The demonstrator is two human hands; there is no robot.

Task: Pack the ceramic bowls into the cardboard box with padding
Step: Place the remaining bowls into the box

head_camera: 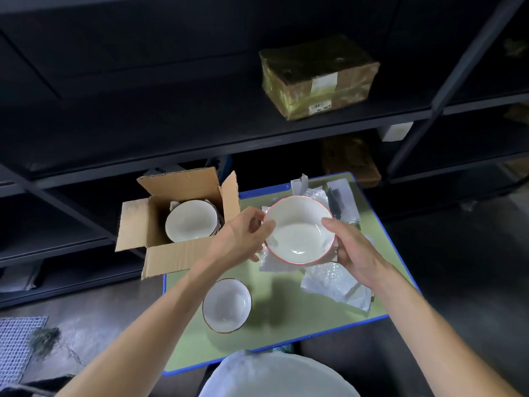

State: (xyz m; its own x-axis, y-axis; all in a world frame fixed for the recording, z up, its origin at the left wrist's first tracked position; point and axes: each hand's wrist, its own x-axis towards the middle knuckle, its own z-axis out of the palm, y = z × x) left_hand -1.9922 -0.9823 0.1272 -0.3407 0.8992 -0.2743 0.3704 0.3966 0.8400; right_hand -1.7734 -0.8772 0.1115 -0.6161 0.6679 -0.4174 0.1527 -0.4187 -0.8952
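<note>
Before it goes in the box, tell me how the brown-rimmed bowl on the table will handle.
The brown-rimmed bowl looks glazed and glossy: probably rigid, fragile, slippery. Standing upright on the table, it likely slides rather than rolls if pushed.

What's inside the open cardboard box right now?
One white ceramic bowl, upright, fills most of the open brown cardboard box. A pale edge, possibly padding, shows at its rim. Anything beneath the bowl is covered, so stacked bowls cannot be confirmed.

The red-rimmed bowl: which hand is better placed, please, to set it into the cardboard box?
Probably the left hand: it holds the bowl on the side nearer the box; the right hand holds the far side.
</note>
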